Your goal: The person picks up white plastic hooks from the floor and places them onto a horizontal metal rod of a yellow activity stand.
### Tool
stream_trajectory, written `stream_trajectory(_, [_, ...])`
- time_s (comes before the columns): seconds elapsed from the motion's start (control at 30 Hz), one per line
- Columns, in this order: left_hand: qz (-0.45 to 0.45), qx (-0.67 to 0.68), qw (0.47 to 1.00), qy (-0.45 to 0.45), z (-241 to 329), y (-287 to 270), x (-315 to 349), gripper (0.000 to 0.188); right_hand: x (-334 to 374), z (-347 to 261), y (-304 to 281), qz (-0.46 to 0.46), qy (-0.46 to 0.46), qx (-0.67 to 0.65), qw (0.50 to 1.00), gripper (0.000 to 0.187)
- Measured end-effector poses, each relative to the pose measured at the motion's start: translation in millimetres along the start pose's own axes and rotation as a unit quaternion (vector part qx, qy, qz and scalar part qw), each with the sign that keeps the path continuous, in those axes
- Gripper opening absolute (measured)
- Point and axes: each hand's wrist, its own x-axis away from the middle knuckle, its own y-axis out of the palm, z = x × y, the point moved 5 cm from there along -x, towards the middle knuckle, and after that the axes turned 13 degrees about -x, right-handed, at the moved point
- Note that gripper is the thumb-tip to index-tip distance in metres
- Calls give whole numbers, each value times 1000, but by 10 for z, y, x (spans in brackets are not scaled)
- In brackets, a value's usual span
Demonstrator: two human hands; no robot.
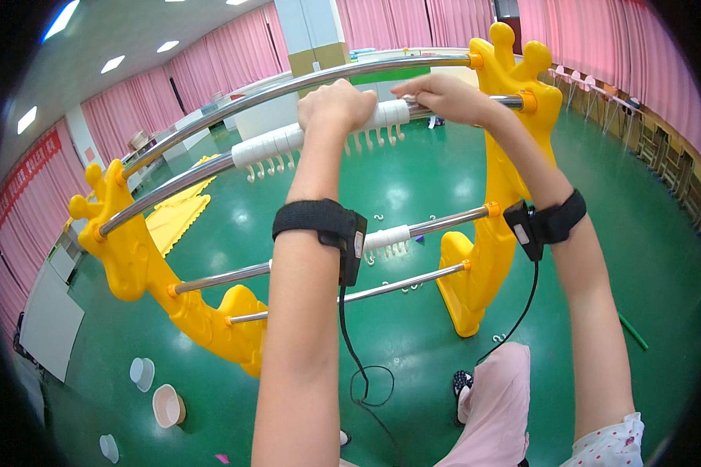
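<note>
A yellow giraffe-shaped rack (518,156) with several metal rods stands in front of me. Along its second rod (171,191) runs a tight row of white plastic hooks (269,146), their curved ends hanging down. My left hand (336,107) is closed over the middle of this row. Just past the row's right end, my right hand (448,97) bends its fingers round the same rod. A small pale piece shows at its fingertips, too covered to name. A shorter group of white hooks (387,237) hangs on the rod below.
Loose white hooks (498,338) lie on the green floor. Bowls, including a beige one (169,406), sit at the lower left. A yellow sheet (181,210) lies behind the rack, and a green stick (632,331) rests at the right. Cables hang from my wristbands.
</note>
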Motion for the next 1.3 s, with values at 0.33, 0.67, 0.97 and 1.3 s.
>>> stream_trajectory(0.33, [-11, 7, 1000, 6, 9, -9, 56, 42, 152, 45, -27, 186, -99, -107, 972, 23])
stream_trajectory(0.67, [3, 4, 1000, 3, -3, -11, 33, 44, 325, 5, -1, 362, 1, -285, 888, 21])
stream_trajectory(0.97, [-11, -2, 1000, 6, 0, -3, 50, 44, 410, -130, 359, 499, -64, -347, 791, 21])
stream_trajectory(1.3, [-14, -6, 1000, -1, -6, -27, 80, 44, 559, -83, 441, 519, -121, -206, 820, 17])
